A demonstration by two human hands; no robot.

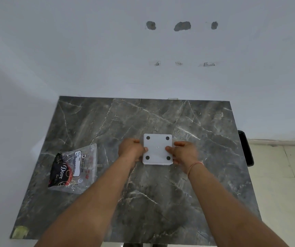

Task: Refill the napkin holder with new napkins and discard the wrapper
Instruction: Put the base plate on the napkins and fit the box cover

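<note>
A white square napkin holder [157, 148] lies upside down on the dark marble table [161, 193], its underside with four black round feet facing up. My left hand [130, 149] grips its left edge and my right hand [185, 153] grips its right edge. No napkins show; the holder's inside is hidden. The clear plastic wrapper [73, 169] with black and red print lies flat and looks empty near the table's left edge, apart from both hands.
A white wall rises right behind the table's far edge. A black object [246, 148] stands beside the table's right edge, over a pale tiled floor [282, 184]. A yellowish scrap of tape [20, 232] sits on the near left corner.
</note>
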